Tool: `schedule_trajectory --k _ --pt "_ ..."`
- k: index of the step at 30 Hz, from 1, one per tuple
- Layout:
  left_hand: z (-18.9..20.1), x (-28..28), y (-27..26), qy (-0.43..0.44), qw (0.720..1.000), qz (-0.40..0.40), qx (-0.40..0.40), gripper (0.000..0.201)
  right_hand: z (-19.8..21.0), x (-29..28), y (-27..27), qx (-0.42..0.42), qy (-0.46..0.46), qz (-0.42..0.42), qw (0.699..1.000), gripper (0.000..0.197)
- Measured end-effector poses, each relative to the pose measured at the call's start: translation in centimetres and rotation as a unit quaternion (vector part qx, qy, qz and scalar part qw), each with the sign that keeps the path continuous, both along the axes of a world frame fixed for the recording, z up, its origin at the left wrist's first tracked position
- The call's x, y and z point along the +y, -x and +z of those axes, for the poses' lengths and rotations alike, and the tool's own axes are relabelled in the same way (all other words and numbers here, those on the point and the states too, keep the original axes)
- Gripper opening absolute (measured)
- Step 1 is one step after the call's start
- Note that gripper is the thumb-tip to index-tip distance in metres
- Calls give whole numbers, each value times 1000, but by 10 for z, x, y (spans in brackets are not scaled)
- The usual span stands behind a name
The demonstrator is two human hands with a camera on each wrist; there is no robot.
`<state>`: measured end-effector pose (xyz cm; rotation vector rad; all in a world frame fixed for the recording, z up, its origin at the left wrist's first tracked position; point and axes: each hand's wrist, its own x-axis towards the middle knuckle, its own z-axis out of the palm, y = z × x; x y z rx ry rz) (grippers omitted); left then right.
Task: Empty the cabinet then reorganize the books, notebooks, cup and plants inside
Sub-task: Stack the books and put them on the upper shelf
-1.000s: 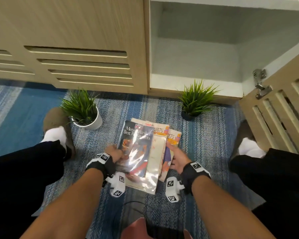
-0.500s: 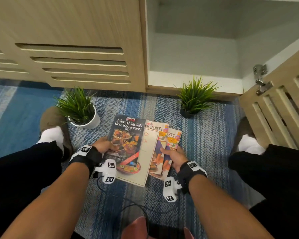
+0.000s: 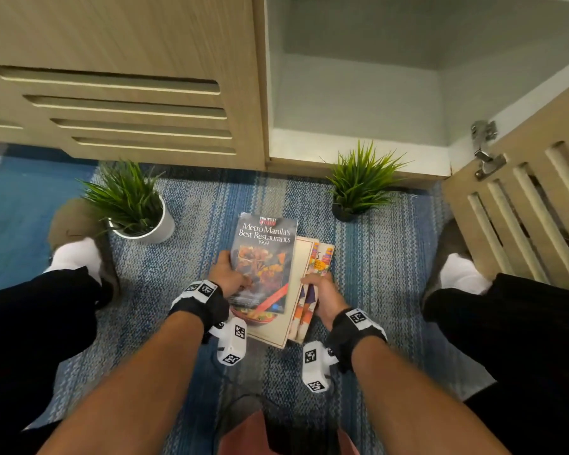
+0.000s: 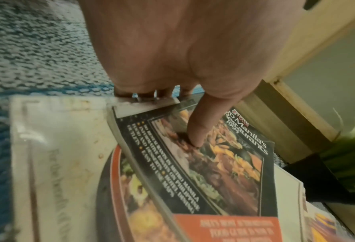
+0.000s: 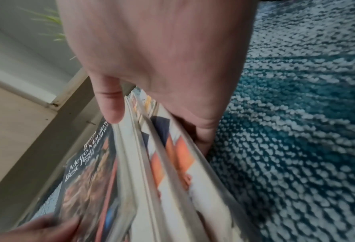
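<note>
Both hands hold a stack of books (image 3: pixel 278 284) above the rug (image 3: pixel 385 257): left hand (image 3: pixel 228 278) grip clamped on the top book's edge, right hand (image 3: pixel 324 295) grip clamped on the stack's right edge.

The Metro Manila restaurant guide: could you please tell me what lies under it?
Under the restaurant guide lies a larger cream-covered book, then colourful thinner ones. Their covers are mostly hidden, so titles cannot be read.

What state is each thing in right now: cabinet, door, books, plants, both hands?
Cabinet: open, nothing visible inside.
Cabinet door: swung open.
Books: stacked, held over the rug.
White-pot plant: upright on rug.
Dark-pot plant: upright on rug.
Left hand: gripping top book.
Right hand: gripping stack's edge.
</note>
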<state>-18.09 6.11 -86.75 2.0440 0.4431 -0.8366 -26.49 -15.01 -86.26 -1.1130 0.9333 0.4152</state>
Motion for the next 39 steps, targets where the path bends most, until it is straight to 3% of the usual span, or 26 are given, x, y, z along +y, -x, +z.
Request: schedule_trajectory --k 2,5,7,9,11,12,14,17,18,20,21,24,28,33,39 --pt "5 -8 4 -4 1000 -15 6 65 5 3 2 -8 21 10 1000 64" --pt "7 -14 8 59 996 47 50 68 7 4 5 8 68 48 996 76" --pt "1 -16 12 83 990 88 66 68 2 3 7 18 69 45 996 73" --pt "4 -21 16 111 984 121 69 90 -4 2 11 3 58 35 998 71" --pt "15 -26 15 144 977 135 77 114 -14 -1 16 -2 36 31 999 100" --pt "17 -26 10 158 974 139 79 112 -24 -5 17 -10 29 36 999 106" --pt "28 -22 -1 172 972 136 79 104 -13 -5 12 -36 22 40 998 88" --pt "30 -2 -21 184 969 152 68 122 37 1 -15 -85 35 86 992 69" --pt "40 2 -26 203 965 146 74 109 45 3 -26 -101 48 102 988 68" --pt "76 1 -31 227 959 168 32 52 67 12 -48 -137 81 113 981 80" --pt "88 -1 -35 234 953 192 0 44 75 18 -58 -155 90 105 978 87" --pt "106 -8 -44 267 932 230 -88 52 94 26 -78 -213 102 54 970 85" --pt "101 -13 -42 255 931 225 -134 49 96 16 -92 -227 149 20 962 82" --pt "82 -12 -33 252 939 166 -163 85 91 3 -88 -242 166 58 954 75" --pt "83 -15 -45 273 937 151 -159 88 86 0 -92 -238 134 68 960 72"
